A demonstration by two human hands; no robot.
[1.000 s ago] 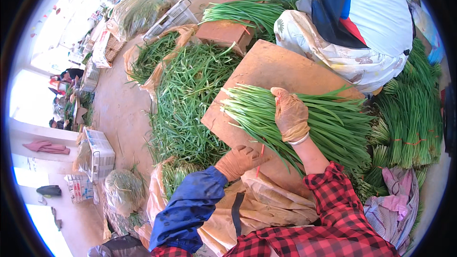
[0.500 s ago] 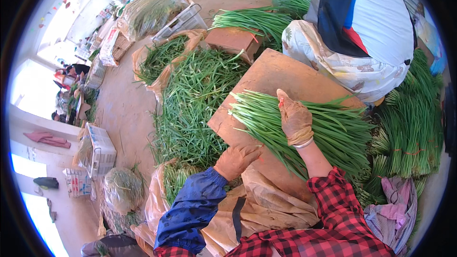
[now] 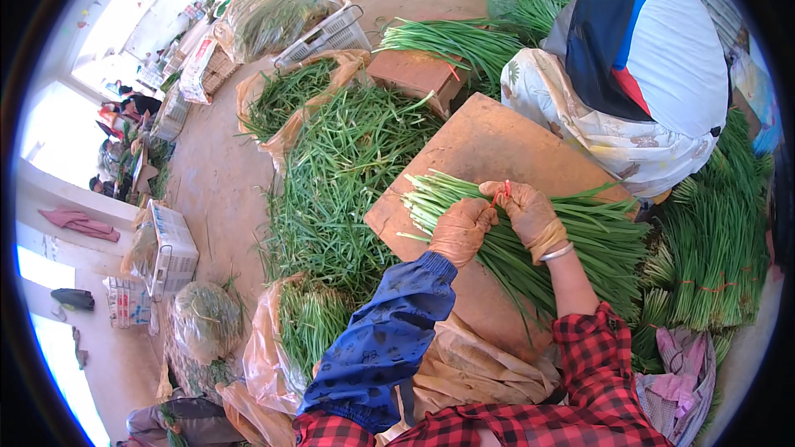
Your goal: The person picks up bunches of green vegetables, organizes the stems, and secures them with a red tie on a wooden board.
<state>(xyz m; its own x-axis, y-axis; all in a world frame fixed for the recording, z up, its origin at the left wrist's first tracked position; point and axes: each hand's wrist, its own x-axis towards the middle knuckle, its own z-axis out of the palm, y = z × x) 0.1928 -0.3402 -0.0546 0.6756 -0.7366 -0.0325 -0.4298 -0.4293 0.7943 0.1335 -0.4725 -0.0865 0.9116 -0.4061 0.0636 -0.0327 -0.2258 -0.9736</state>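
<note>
A bunch of green garlic chives (image 3: pixel 571 240) lies across a brown board (image 3: pixel 464 149), pale cut ends to the left and leaf tips to the right. My left hand (image 3: pixel 462 230), in an orange-brown glove, is closed at the near side of the bunch, fingertips pinched. My right hand (image 3: pixel 530 213), in a similar glove, is closed over the top of the bunch. Between the fingertips of both hands runs a thin red tie (image 3: pixel 499 194), a string or band. Whether it passes under the stalks is hidden.
A heap of loose green leaves (image 3: pixel 348 182) lies left of the board. Beyond it, another bunch of chives (image 3: pixel 447 37) rests on a small brown stand (image 3: pixel 414 74). A co-worker (image 3: pixel 662 58) sits at the far right, beside tied bunches (image 3: pixel 716 248). White crates (image 3: pixel 174 244) stand at left.
My left hand has moved right and away from me, up to the bunch. Both hands now meet at the red tie, which is stretched between their fingers.
</note>
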